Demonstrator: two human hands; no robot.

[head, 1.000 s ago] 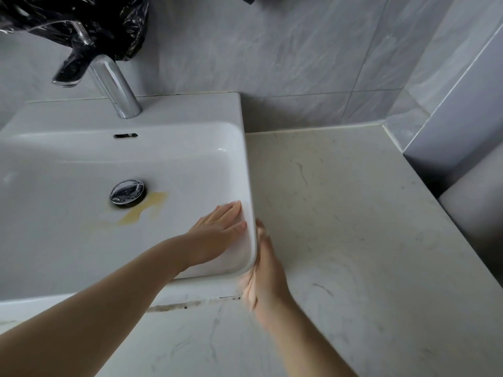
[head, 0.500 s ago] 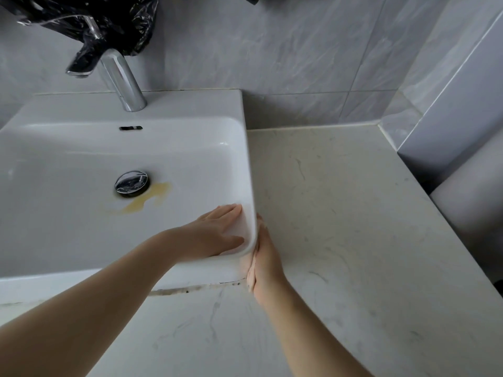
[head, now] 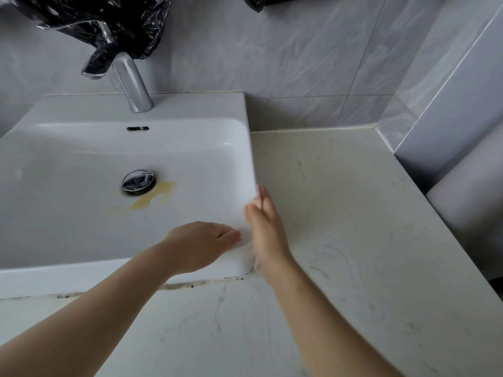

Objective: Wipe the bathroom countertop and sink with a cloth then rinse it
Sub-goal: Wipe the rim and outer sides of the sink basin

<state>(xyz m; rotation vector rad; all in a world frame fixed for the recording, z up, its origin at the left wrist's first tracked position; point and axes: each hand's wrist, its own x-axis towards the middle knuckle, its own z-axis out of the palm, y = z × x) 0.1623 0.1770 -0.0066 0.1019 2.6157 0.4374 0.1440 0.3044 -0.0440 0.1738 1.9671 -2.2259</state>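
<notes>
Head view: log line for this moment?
left hand flat on sink inner wall; right hand blurred at sink's outer edge; yellow stain by drain; cloth unclear

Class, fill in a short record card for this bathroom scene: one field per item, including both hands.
Sink: white, yellowish stain beside drain
Faucet: chrome, black plastic bag over its top
Left hand: flat inside the basin, front right corner
Right hand: against the sink's outer right side, blurred
Countertop: pale, veined
Cloth: not distinguishable
</notes>
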